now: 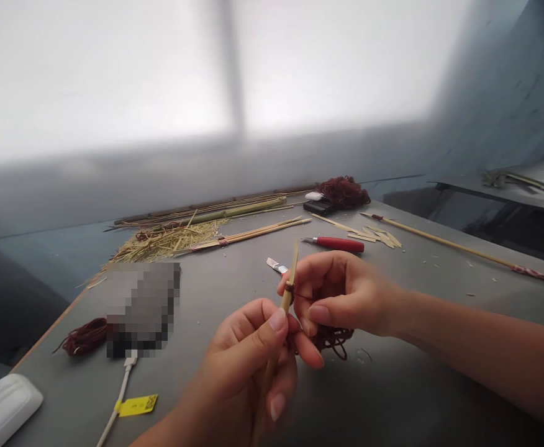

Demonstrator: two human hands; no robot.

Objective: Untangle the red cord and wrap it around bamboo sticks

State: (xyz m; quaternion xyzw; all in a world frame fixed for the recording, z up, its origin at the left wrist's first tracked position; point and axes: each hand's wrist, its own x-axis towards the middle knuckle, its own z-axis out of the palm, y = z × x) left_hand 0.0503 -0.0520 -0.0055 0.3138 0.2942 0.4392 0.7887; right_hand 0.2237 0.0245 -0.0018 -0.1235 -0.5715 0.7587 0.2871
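My left hand (258, 347) is closed around a thin bamboo stick (287, 302), which points up and away with its pointed tip at the top. Dark brown cord (290, 292) is wound around the stick just above my left thumb. My right hand (341, 292) is closed, pinching the cord's strand between thumb and fingers, and the strand runs taut to the winding. Below my right hand, partly hidden by both hands, lies a loose bundle of brown cord (332, 340). Behind the hands rest a red-handled knife (340, 244) and a small blade (274, 266), its lower part covered.
Cut straw (174, 239) and bamboo sticks (253, 231) lie at the back left. A brown cord pile (344, 191) sits at the far edge, with bamboo slivers (377, 234) before it. A long stick (444, 244) lies right; a cord coil (86, 337) and white cable (123, 385) lie left.
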